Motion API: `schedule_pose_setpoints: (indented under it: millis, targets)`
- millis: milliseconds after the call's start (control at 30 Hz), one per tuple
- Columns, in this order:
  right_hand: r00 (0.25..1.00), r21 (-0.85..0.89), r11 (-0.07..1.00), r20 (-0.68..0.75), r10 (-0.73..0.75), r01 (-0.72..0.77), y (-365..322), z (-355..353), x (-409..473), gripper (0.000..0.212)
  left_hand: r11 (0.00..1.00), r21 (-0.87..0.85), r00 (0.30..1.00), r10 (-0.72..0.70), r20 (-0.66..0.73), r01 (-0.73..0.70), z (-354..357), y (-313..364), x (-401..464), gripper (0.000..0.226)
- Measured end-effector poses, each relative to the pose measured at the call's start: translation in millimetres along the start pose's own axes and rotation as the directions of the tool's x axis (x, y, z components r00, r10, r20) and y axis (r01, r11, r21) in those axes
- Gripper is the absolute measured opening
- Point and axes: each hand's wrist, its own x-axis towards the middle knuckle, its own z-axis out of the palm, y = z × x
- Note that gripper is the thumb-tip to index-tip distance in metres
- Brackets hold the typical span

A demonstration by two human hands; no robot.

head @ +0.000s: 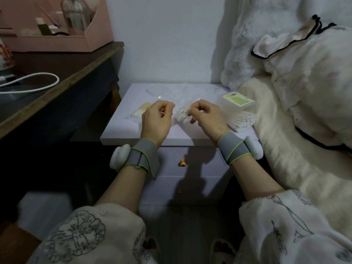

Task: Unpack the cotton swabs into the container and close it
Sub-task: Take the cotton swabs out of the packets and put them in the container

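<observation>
A clear plastic bag of cotton swabs (181, 113) is held over the lilac nightstand (133, 136) between both hands. My left hand (157, 119) pinches its left edge and my right hand (204, 117) pinches its right edge. At the right of the top, a translucent box with a green label (237, 101) lies tilted, and several white swabs (244, 121) spill from under it. A second packet of swabs with wooden sticks (139, 111) lies flat at the left, partly behind my left hand. A clear round lid or container (158, 91) sits at the back.
A dark desk (57, 86) stands to the left with a pink organiser (57, 40) and a white cable (38, 82). A bed with cream and white bedding (285, 111) presses against the nightstand's right side. Drawer knobs (182, 163) face me below.
</observation>
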Motion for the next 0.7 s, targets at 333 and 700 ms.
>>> schedule_pose_setpoints:
  millis: [333,700]
  targets:
    - [0.997,0.506,0.859,0.012,0.081,-0.076,-3.0,-6.7,3.1,0.024,0.97,-0.035,0.967,-0.235,0.099,0.24,7.7,-7.5,4.3,0.045]
    - [0.993,0.229,0.97,-0.108,-0.056,0.08,5.5,-14.0,0.0,0.031,0.812,-0.47,0.938,-0.304,0.165,0.346,7.4,2.4,6.5,0.021]
